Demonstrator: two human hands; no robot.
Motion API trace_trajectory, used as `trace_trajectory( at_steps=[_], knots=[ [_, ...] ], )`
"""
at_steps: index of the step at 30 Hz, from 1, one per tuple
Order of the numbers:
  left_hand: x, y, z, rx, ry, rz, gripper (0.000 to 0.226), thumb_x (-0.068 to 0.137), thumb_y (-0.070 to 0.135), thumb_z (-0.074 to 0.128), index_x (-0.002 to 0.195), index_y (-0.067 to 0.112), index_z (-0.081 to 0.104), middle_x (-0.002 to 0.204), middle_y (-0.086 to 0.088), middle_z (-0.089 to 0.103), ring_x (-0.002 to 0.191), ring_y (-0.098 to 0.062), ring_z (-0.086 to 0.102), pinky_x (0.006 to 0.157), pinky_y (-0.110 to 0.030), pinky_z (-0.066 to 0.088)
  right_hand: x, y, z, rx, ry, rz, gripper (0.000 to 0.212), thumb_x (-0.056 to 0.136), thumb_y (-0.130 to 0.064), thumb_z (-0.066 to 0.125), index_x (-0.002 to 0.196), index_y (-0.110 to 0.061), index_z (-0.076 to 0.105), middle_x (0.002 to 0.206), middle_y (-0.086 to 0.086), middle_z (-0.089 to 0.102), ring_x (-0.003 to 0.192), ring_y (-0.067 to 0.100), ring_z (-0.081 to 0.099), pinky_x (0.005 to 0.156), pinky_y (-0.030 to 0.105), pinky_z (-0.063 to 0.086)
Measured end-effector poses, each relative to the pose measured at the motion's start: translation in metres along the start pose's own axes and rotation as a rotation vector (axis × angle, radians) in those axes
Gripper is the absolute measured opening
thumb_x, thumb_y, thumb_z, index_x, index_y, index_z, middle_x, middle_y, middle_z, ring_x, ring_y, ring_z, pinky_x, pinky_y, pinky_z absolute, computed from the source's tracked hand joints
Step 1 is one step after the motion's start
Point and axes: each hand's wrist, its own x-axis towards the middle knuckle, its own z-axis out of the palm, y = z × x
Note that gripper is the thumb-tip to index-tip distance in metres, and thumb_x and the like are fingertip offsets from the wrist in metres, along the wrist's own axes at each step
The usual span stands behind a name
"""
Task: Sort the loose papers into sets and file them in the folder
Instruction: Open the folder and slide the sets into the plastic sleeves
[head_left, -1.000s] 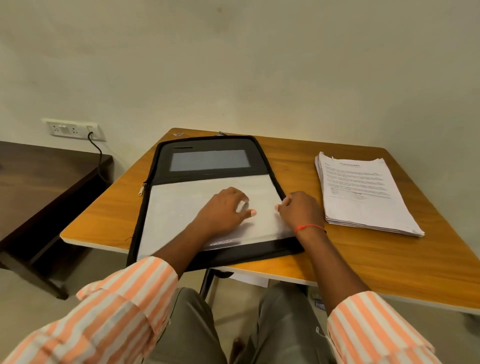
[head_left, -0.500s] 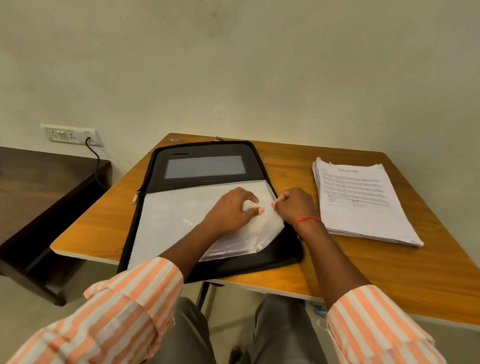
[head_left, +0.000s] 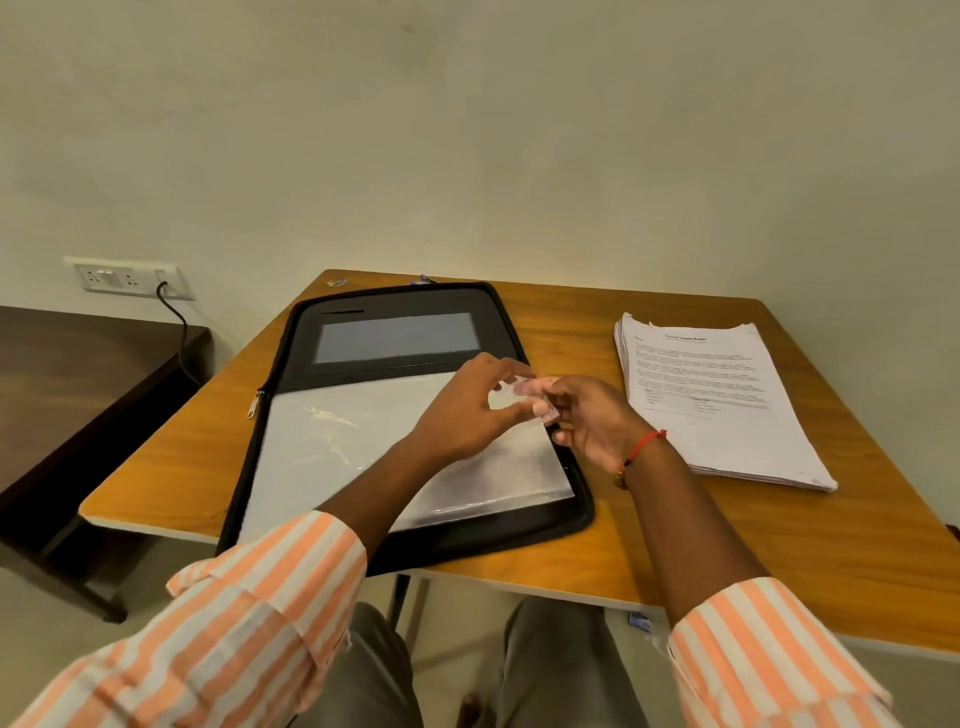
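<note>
orange-brown wooden table with pale edge (head_left: 779, 545), set against plain cream wall (head_left: 467, 130) | dark brown wooden side table (head_left: 78, 374) to its left, apart | white wall socket plate (head_left: 124, 278) above side table | black cable (head_left: 182, 332) plugged in, hanging down | small blue scrap (head_left: 640, 621) on floor under table
</note>
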Motion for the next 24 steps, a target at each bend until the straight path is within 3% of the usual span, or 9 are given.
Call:
trace_trajectory(
  at_steps=[5, 9, 13, 15, 20, 24],
  knots=[
    [0.005, -0.009, -0.002, -0.04, -0.088, 0.022, 0.041, 0.084, 0.076, 0.049, 0.113, 0.05, 0.06, 0.115, 0.01, 0.052, 0.105, -0.004, 0.052, 0.085, -0.024, 0.046, -0.004, 0.007, -0.003, -0.249, 0.063, -0.127, 0.019, 0.099, -0.02, 0.058, 0.099, -0.018, 0.077, 0.114, 0.0, 0.071, 0.09, 0.022, 0.061, 0.06, 0.023, 0.048],
    [0.013, -0.011, -0.002, -0.038, -0.152, 0.045, 0.04, 0.085, 0.073, 0.048, 0.098, 0.037, 0.061, 0.108, 0.009, 0.052, 0.098, -0.005, 0.052, 0.086, -0.027, 0.048, -0.006, 0.016, -0.013, -0.407, 0.06, -0.154, 0.019, 0.102, -0.021, 0.056, 0.109, -0.02, 0.074, 0.098, 0.002, 0.072, 0.076, 0.013, 0.067, 0.057, 0.02, 0.051],
    [0.017, -0.01, 0.005, -0.015, -0.213, 0.078, 0.036, 0.092, 0.062, 0.044, 0.088, 0.029, 0.057, 0.097, 0.007, 0.048, 0.091, -0.013, 0.051, 0.087, -0.039, 0.048, 0.006, 0.01, -0.036, -0.532, 0.24, -0.203, 0.019, 0.099, -0.017, 0.057, 0.094, -0.022, 0.074, 0.086, -0.004, 0.073, 0.075, 0.01, 0.067, 0.057, 0.019, 0.051],
    [0.017, -0.01, 0.012, -0.002, -0.253, 0.123, 0.025, 0.094, 0.047, 0.04, 0.083, 0.033, 0.057, 0.097, 0.008, 0.05, 0.092, -0.016, 0.053, 0.089, -0.048, 0.047, 0.019, 0.004, -0.053, -0.58, 0.336, -0.238, 0.019, 0.097, -0.015, 0.059, 0.088, -0.021, 0.075, 0.087, -0.008, 0.072, 0.079, 0.009, 0.066, 0.068, 0.023, 0.052],
    [0.017, -0.011, 0.03, 0.015, -0.213, 0.242, 0.02, 0.086, 0.022, 0.038, 0.082, 0.021, 0.057, 0.093, 0.009, 0.054, 0.092, -0.014, 0.053, 0.081, -0.046, 0.046, 0.069, -0.015, -0.114, -0.813, 0.597, -0.254, 0.025, 0.094, -0.009, 0.054, 0.1, -0.013, 0.078, 0.111, 0.006, 0.073, 0.105, 0.023, 0.065, 0.094, 0.029, 0.048],
    [0.016, -0.01, 0.036, -0.011, -0.175, 0.173, 0.019, 0.077, 0.017, 0.042, 0.084, 0.03, 0.054, 0.093, 0.014, 0.053, 0.091, -0.011, 0.053, 0.079, -0.041, 0.049, 0.114, -0.023, -0.162, -1.075, 0.553, -0.093, 0.031, 0.092, -0.005, 0.057, 0.117, -0.016, 0.071, 0.128, 0.012, 0.066, 0.119, 0.032, 0.059, 0.104, 0.039, 0.047]
  ],
)
